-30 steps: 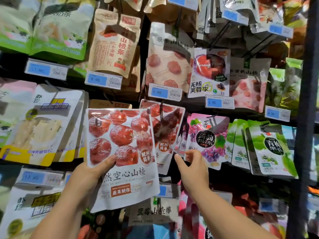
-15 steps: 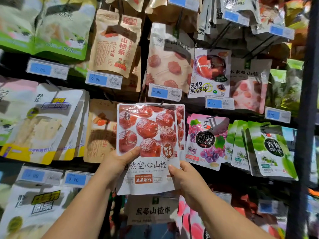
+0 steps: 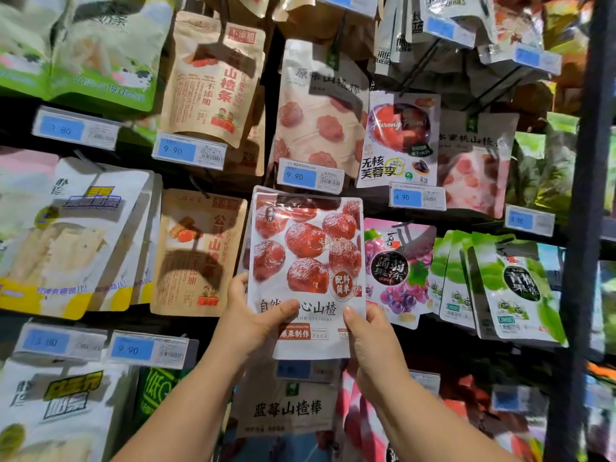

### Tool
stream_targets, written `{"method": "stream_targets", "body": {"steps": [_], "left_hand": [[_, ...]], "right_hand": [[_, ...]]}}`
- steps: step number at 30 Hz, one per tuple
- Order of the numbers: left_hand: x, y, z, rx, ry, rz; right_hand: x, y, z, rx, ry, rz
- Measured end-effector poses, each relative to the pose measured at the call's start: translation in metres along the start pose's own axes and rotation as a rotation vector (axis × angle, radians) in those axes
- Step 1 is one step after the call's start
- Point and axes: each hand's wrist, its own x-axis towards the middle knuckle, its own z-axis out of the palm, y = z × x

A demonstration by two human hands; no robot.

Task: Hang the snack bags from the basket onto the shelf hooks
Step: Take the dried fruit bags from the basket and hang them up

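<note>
Two hands raise a hawthorn snack bag [image 3: 306, 271] to the shelf.
The left hand [image 3: 248, 323] pinches its lower left edge, the right hand [image 3: 370, 341] its lower right corner; the grape jelly bag [image 3: 398, 268] hangs just right.

One wide-angle camera, worn on the person's head, is facing a rack [image 3: 15, 125] of hanging packets almost square-on. It is sitting close enough that packets are filling the frame from edge to edge. Both forearms are entering from the bottom edge, with the left hand [image 3: 248, 323] and right hand [image 3: 370, 338] gripping the red-fruit snack bag [image 3: 306, 261] just below centre. A dark upright post [image 3: 585, 228] is bowing along the right edge, and the corners are blurring.
</note>
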Motion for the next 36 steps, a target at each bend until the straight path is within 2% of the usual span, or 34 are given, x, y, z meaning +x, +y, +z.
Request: {"method": "stream_targets", "body": {"steps": [11, 20, 27, 34, 36], "left_hand": [[-0.004, -0.002, 0.005, 0.061, 0.014, 0.137], [0.005, 0.001, 0.004, 0.101, 0.024, 0.146], [0.013, -0.001, 0.004, 0.157, 0.047, 0.160], [0.031, -0.009, 0.001, 0.301, 0.053, 0.136], [0.033, -0.010, 0.001, 0.408, 0.072, 0.124]], "right_hand": [[0.005, 0.006, -0.003, -0.019, 0.003, -0.032], [0.014, 0.001, 0.001, -0.126, -0.008, -0.083], [0.024, 0.001, 0.005, -0.120, 0.008, -0.064], [0.047, 0.012, 0.012, -0.291, 0.056, 0.006], [0.047, 0.012, 0.012, -0.332, 0.039, 0.032]]}}
